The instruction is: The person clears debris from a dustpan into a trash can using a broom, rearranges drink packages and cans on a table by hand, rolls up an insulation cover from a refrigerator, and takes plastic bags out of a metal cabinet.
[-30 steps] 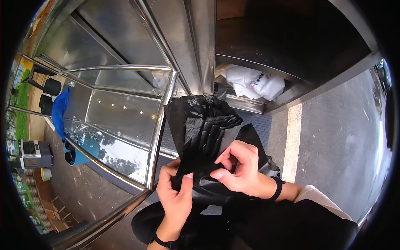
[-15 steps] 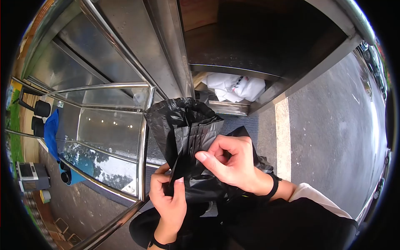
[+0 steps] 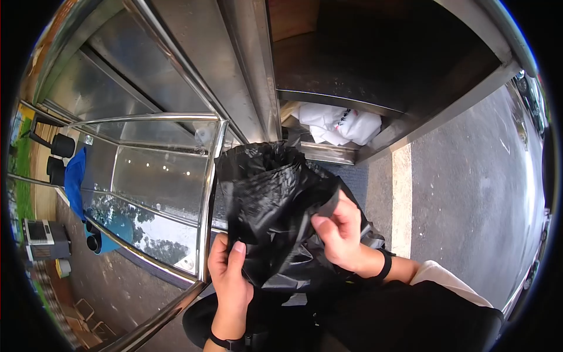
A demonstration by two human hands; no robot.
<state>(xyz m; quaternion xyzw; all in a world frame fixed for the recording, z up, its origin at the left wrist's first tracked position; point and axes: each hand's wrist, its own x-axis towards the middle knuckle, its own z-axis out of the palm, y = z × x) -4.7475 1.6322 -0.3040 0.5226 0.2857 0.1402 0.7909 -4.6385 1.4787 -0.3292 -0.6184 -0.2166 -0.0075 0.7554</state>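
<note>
A black plastic bag (image 3: 272, 205) spreads crumpled between my hands, over my lap. Its gathered upper end stands just in front of the metal cabinet. My left hand (image 3: 230, 267) pinches the bag's left edge between thumb and fingers. Up at the right, my right hand (image 3: 341, 232) grips another part of the bag's edge, its thumb pressed against the curled fingers. The bag's lower folds lie against my dark clothing and are partly hidden.
A metal cabinet (image 3: 316, 154) in front holds a white plastic bag (image 3: 343, 123) on its low shelf. To the left stands a metal-framed glass case (image 3: 158, 176). A blue cloth (image 3: 75, 182) hangs farther left. Asphalt with a pale painted line (image 3: 402, 199) lies on the right.
My hands have moved apart, the right one toward the right, and the black bag is stretched wider between them. The view has shifted slightly.
</note>
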